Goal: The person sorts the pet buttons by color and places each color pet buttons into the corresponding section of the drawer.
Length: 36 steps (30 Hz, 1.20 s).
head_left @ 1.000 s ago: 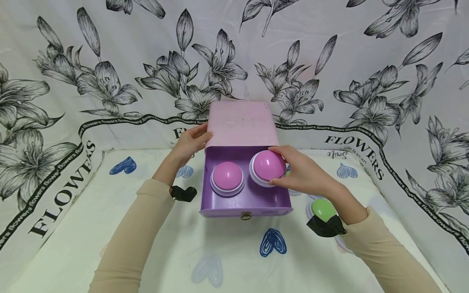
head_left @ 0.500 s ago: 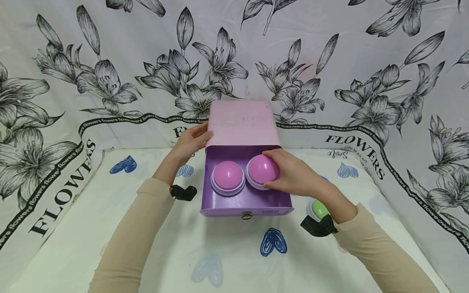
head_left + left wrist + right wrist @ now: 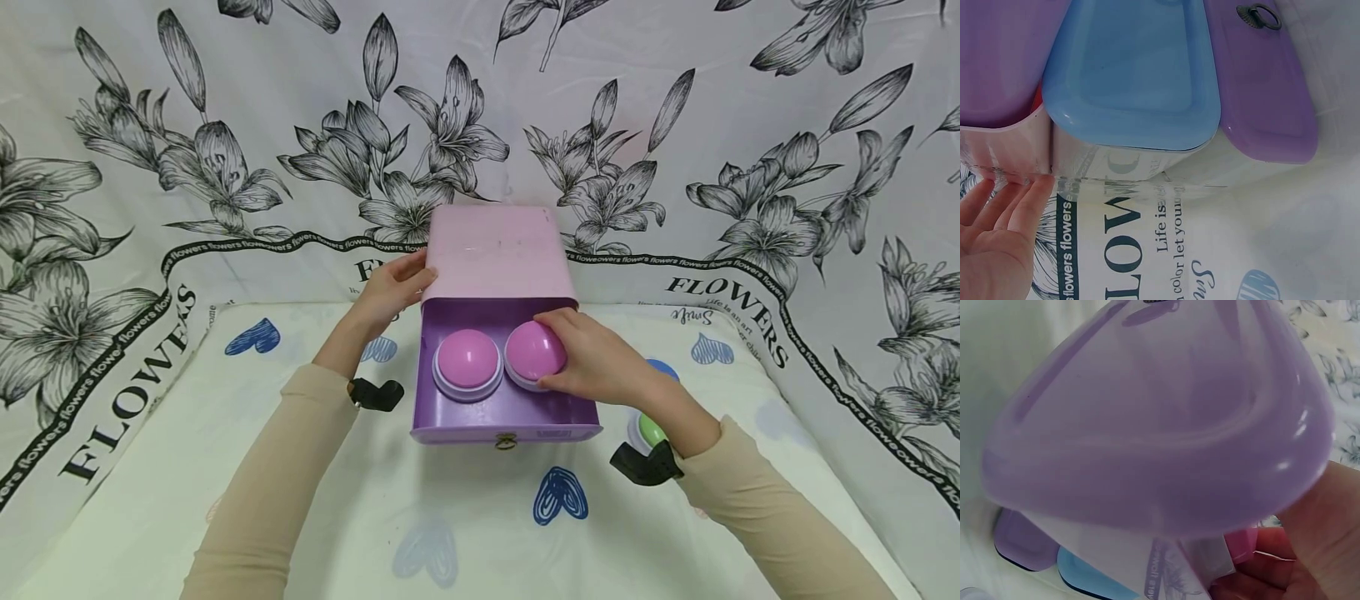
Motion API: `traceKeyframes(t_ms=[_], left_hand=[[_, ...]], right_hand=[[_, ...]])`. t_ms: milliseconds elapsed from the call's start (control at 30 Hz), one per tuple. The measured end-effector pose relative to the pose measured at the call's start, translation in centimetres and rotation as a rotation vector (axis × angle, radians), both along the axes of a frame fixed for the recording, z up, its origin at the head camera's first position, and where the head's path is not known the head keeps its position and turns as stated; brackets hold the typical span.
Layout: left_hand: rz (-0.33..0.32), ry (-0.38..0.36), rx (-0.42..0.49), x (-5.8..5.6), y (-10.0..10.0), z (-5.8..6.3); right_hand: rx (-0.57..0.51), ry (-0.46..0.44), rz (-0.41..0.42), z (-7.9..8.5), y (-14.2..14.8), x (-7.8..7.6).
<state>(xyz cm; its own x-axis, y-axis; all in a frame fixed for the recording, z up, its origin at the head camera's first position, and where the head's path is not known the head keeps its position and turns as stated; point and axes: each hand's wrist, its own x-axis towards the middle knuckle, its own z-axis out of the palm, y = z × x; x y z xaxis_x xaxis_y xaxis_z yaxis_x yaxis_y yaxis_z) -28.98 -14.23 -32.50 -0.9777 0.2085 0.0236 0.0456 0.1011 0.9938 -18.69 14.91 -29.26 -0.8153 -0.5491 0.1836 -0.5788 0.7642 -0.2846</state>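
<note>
A small drawer cabinet with a pale pink top (image 3: 498, 250) has its purple upper drawer (image 3: 495, 421) pulled out. Two round push buttons with pink domes and white bases are inside. My right hand (image 3: 603, 358) grips the right pink push button (image 3: 531, 352) by its right side, thumb in front and fingers behind. Beside it sits the left pink push button (image 3: 467, 360). My left hand (image 3: 393, 290) rests on the cabinet's left side, and in the left wrist view its fingertips (image 3: 1038, 187) touch the casing. In the right wrist view the purple drawer front (image 3: 1160, 425) covers most of my right hand's work.
Below the upper drawer are a blue drawer (image 3: 1135, 69) and another purple drawer (image 3: 1266, 81), both pushed in. On the cloth to the right lie a green push button (image 3: 649, 430) and a blue round thing (image 3: 663, 368), partly hidden by my right arm. Flower-printed fabric (image 3: 675, 208) hangs behind.
My right hand has carried the right pink push button leftward and down into the drawer, close beside the other one. My left hand has stayed in place.
</note>
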Motion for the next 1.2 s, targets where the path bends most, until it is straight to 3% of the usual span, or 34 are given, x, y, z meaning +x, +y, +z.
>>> traceKeyframes(t_ms=[333,700,1200], left_hand=[[0.002,-0.013,0.001,0.0,-0.1,0.1],[-0.014,-0.025,-0.021,1.5,0.2,1.8],[-0.009,-0.028,-0.021,1.7,0.2,1.9]], right_hand=[[0.021,0.010,0.007,-0.3,-0.3,-0.4],[0.044,0.033,0.022,-0.7,-0.6,-0.7],[0.075,0.090,0.088,-0.8,-0.7,-0.7]])
